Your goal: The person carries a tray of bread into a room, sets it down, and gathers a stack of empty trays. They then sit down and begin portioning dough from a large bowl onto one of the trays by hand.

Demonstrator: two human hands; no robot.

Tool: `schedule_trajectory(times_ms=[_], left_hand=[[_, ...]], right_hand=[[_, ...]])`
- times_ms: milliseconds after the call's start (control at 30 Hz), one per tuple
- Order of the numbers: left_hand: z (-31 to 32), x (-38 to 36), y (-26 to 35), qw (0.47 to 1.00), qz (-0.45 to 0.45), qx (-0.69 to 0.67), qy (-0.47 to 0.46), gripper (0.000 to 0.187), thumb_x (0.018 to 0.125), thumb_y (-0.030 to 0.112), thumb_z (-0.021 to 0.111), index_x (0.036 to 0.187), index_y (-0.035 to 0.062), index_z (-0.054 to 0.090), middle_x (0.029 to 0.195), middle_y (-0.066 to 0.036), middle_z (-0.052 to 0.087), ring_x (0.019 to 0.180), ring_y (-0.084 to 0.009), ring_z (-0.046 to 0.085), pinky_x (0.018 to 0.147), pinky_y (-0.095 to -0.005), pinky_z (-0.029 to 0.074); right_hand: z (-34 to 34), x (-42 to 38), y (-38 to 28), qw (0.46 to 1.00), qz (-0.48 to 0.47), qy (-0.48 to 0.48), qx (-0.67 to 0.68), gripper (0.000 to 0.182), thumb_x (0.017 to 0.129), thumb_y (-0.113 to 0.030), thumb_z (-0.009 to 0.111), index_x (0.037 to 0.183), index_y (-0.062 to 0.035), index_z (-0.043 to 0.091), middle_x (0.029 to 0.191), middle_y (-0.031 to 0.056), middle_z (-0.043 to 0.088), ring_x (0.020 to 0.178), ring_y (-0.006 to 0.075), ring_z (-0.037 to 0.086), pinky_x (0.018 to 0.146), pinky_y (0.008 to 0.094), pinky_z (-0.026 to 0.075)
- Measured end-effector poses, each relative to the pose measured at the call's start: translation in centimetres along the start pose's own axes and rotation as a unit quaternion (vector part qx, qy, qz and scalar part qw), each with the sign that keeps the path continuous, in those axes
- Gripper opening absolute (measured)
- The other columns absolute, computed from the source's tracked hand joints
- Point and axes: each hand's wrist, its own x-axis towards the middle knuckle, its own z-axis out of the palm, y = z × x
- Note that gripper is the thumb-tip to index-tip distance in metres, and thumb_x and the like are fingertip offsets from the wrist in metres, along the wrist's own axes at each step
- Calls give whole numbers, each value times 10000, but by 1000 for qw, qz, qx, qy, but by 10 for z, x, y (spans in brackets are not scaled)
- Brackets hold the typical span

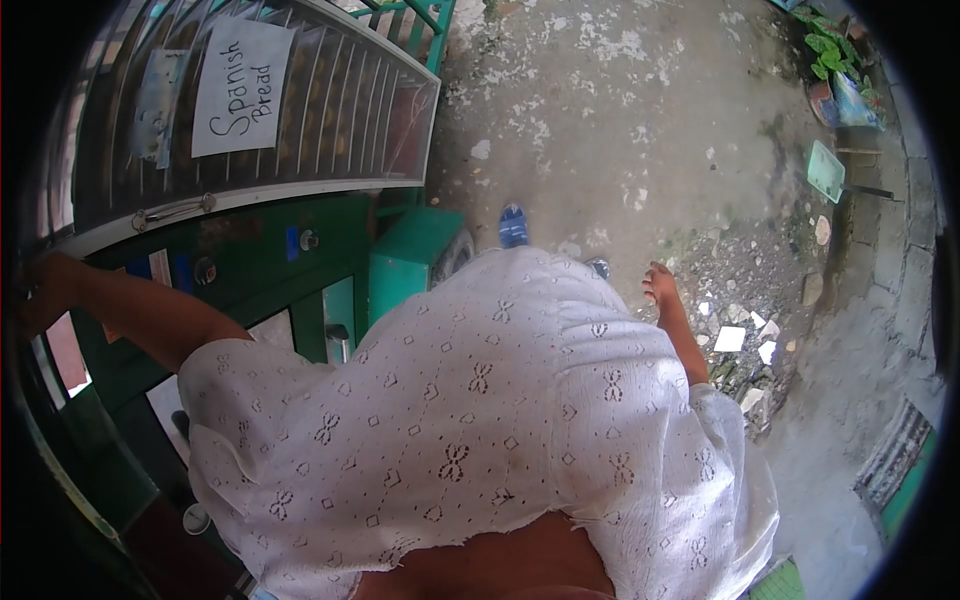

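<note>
My left hand reaches out to the dark left edge of the view, beside the green oven-like cabinet. Its fingers are lost in shadow there, so what they touch is hidden. My right hand hangs low on the right, fingers loosely bent and apart, holding nothing. Above the cabinet's front runs a glazed, slatted case with a paper sign reading "Spanish Bread". A metal handle is fixed along its lower rim. Round knobs sit on the green front.
A teal box stands by the cabinet's corner. Broken tile pieces and gravel lie on the right. Along the block wall are a dustpan and a potted plant. Concrete floor stretches ahead.
</note>
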Motion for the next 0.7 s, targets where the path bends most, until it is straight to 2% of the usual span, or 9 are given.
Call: schedule_trajectory(times_ms=[133,400,467,600,667,700], left_hand=[[23,-9,-44,1000,21,11,15,319,849,262,504,923,-47,508,958,-208,435,884,-342,440,721,-461,388],[25,-8,-54,997,56,24,44,383,747,292,604,865,-50,481,876,-208,442,852,-342,440,687,-457,374],[25,-8,-54,996,64,26,52,404,722,300,629,851,-51,474,855,-208,444,844,-341,440,679,-456,371],[37,-10,-68,994,77,31,65,440,684,311,667,829,-52,464,824,-208,447,832,-341,440,667,-454,366],[35,-8,-58,995,58,11,78,467,634,337,694,765,-32,438,828,-207,399,828,-340,400,661,-463,341],[38,-10,-66,995,59,10,79,467,634,337,694,765,-32,438,828,-207,399,828,-340,400,661,-463,341]], right_hand=[[1,8,10,1000,11,-10,-6,493,777,-155,463,1266,-126,410,1028,91,561,849,232,562,705,390,443],[2,8,10,1000,5,-12,6,481,770,-152,470,1249,-120,429,956,79,565,789,211,555,665,364,446],[0,7,9,1000,3,-11,6,474,772,-158,451,1243,-111,433,934,52,526,800,188,533,577,304,404],[-2,5,8,1000,4,-12,4,483,767,-162,454,1246,-108,428,978,64,530,842,206,540,620,323,414],[-1,2,7,1000,-1,-2,-1,506,760,-152,475,1261,-113,419,1015,111,565,834,238,565,709,395,450],[0,2,8,1000,0,-2,-1,506,760,-152,475,1261,-113,419,1015,111,565,834,238,565,709,395,450]])
